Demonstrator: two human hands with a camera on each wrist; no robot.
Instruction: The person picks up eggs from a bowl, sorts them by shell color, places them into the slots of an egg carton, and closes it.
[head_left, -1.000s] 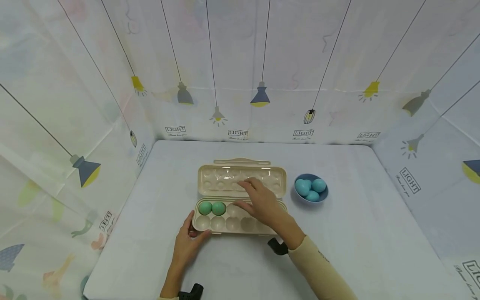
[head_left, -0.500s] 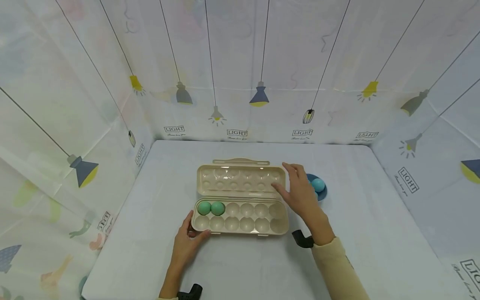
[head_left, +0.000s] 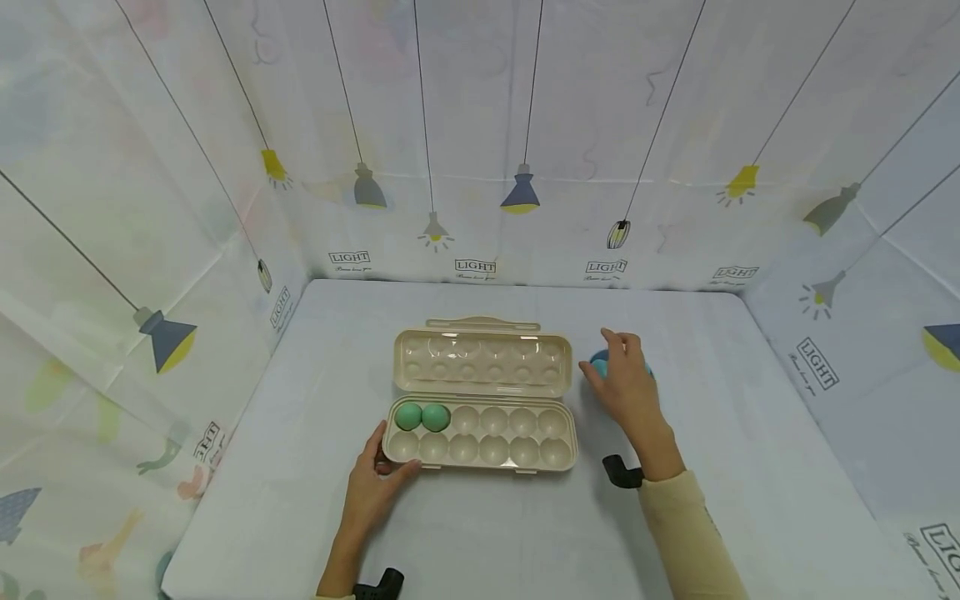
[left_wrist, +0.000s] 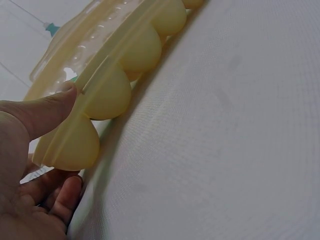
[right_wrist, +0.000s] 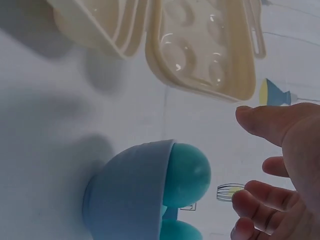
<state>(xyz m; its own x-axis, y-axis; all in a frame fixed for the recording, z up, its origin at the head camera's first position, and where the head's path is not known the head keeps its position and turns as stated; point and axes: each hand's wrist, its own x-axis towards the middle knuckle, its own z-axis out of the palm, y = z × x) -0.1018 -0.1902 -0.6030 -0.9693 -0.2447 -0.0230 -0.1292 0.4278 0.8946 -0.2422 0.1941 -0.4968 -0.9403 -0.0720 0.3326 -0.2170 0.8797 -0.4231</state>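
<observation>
An open beige plastic egg carton (head_left: 493, 469) lies in the middle of the table, its lid (head_left: 483, 377) folded back. Two green eggs (head_left: 436, 417) sit side by side in the back row at the left end. My left hand (head_left: 371, 492) grips the carton's front left corner, thumb on the front rim and fingers at the end. Over the blue bowl (right_wrist: 132, 187) hovers my right hand (head_left: 628, 392), fingers spread and holding nothing. Turquoise eggs (right_wrist: 189, 175) fill the bowl, one rising above its rim; the hand hides most of them in the head view.
The white-covered table (head_left: 315, 367) has the bowl to the right of the carton. Cloth walls (head_left: 465, 100) printed with lamps stand along the back and sides. A black wrist device (head_left: 621, 472) sits on the right wrist, another (head_left: 381, 585) on the left.
My right hand has moved right from above the carton to above the bowl, fingers still spread. My left hand has stayed at the carton's corner, and the green eggs have not moved.
</observation>
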